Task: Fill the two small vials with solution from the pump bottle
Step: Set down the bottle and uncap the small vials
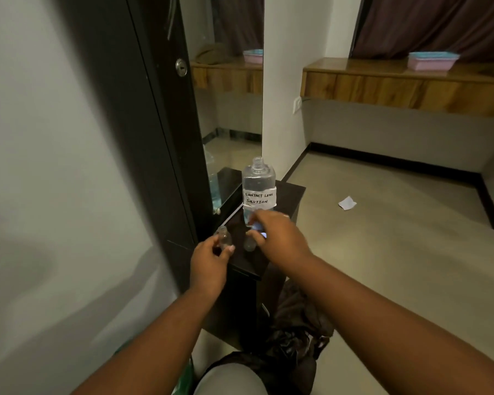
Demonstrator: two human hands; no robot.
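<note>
We see a clear bottle (258, 189) standing upright on a small dark worktop (290, 195), just in front of a tall mirror (231, 109). Its neck is open, with no pump on it, and a white handwritten label reads "contact lens solution". Nearer to us, at the front of the worktop, stand two small clear vials. The left vial (223, 236) is upright, and our left hand (210, 265) has its thumb and fingers curled round its lower part. The right vial (250, 243) is just beside it, largely covered by our right hand (280, 238), which reaches over it with fingers bent down; a small bluish thing shows at the fingertips, but blur keeps us from telling what it is or whether the hand grasps anything. On the floor to the right lies a scrap of white paper (347, 203). A wooden shelf (405, 86) along the far wall carries a pink tray (431, 62). A dark bag (294, 337) sits on the floor below the worktop.
</note>
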